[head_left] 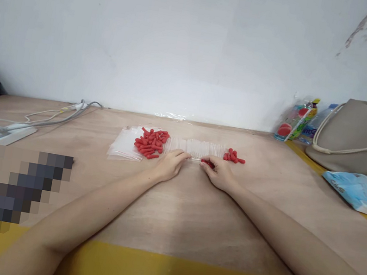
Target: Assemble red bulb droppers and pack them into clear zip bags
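Note:
In the head view, my left hand point(172, 164) is closed on one end of a thin clear dropper tube point(195, 160), held level just above the table or on it; I cannot tell which. My right hand point(218, 173) pinches a red rubber dropper bulb point(208, 164) at the tube's other end. Whether the bulb is pushed onto the tube is hidden by the fingers. Behind both hands lies a row of clear tubes point(199, 147). A large heap of red bulbs point(150, 142) is left of the row, and a smaller group of red bulbs point(233, 156) lies at its right.
Under the large heap, clear plastic bags point(125, 144) are spread out. A power strip point(11, 136) with cables and a blurred-out dark object point(20, 190) are at left. Along the right stand bottles point(295, 121), a beige bag point(363, 134) and a blue-white packet point(359, 192).

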{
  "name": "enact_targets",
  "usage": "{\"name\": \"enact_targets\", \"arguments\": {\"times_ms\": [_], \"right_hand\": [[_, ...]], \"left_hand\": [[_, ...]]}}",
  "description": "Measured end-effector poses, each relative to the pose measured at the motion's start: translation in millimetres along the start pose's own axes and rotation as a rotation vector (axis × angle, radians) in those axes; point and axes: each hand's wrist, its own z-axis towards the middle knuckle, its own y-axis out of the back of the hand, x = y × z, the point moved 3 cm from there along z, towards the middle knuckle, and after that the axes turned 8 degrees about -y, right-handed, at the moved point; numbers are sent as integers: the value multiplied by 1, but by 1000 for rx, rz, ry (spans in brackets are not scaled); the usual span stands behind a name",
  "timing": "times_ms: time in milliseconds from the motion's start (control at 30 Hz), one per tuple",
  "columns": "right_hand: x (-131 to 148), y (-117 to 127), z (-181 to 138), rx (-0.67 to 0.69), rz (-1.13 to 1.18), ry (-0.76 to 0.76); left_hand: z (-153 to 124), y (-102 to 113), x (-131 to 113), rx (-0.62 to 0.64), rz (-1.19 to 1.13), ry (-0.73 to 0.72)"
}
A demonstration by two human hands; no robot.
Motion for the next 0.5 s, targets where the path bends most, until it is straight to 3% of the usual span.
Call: {"name": "enact_targets", "arguments": {"times_ms": [300,500], "right_hand": [[-2,-1,1,-54,-15,-50],[-1,0,0,-82,-3,34]], "left_hand": [[-1,2,-3,-7,-45,-70],[0,3,-4,0,-43,-79]]}}
